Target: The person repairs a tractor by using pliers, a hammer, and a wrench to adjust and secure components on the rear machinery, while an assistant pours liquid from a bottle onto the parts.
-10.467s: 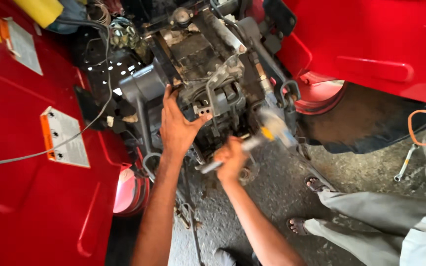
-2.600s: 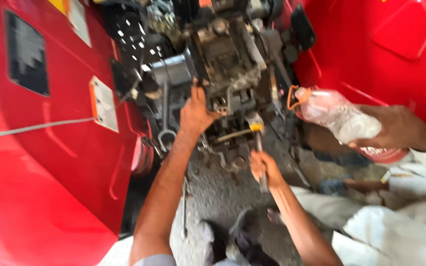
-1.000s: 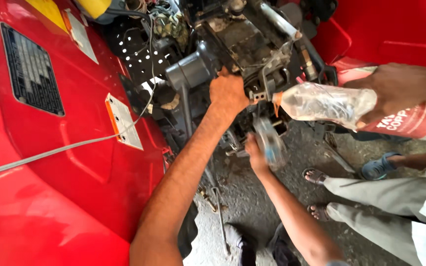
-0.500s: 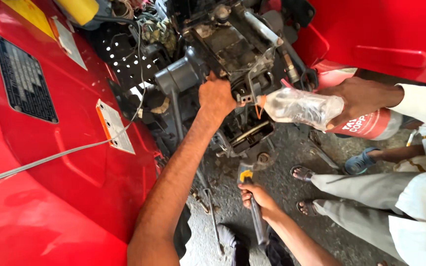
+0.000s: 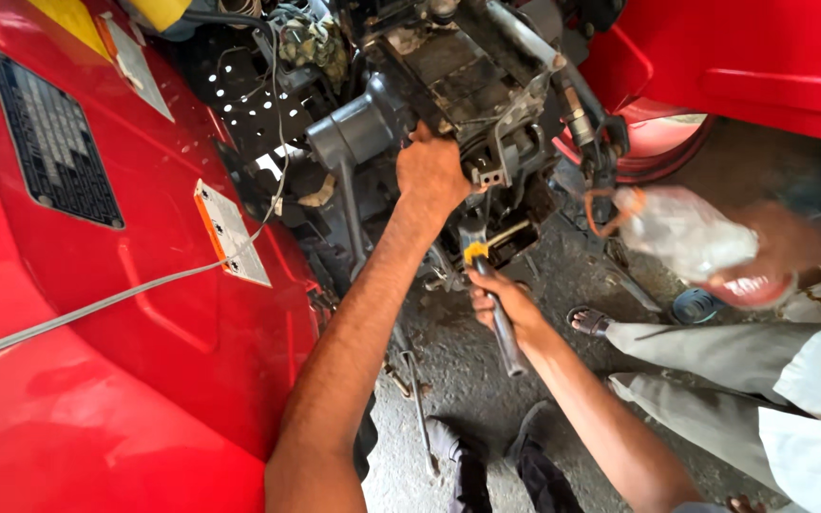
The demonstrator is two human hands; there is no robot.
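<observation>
My left hand (image 5: 431,172) grips a part of the dark, greasy machine housing (image 5: 448,76) between two red body panels. My right hand (image 5: 508,309) is shut on a grey metal tool (image 5: 496,309) with a yellow band near its head; the tool's head points up at the underside of the housing, just below my left hand. To the right, another person's hand (image 5: 786,249) holds a clear plastic bottle (image 5: 681,231) tipped toward the machine.
A red panel (image 5: 116,313) with a dark plate and a white label fills the left. A grey cable (image 5: 97,304) runs across it. Another red panel (image 5: 743,57) is at the upper right. A metal rod (image 5: 417,404) lies on the concrete floor. The other person's legs (image 5: 715,380) are at the right.
My right hand has lifted the tool from low near the floor up toward the housing. The other person's bottle has pulled back to the right, away from the machine.
</observation>
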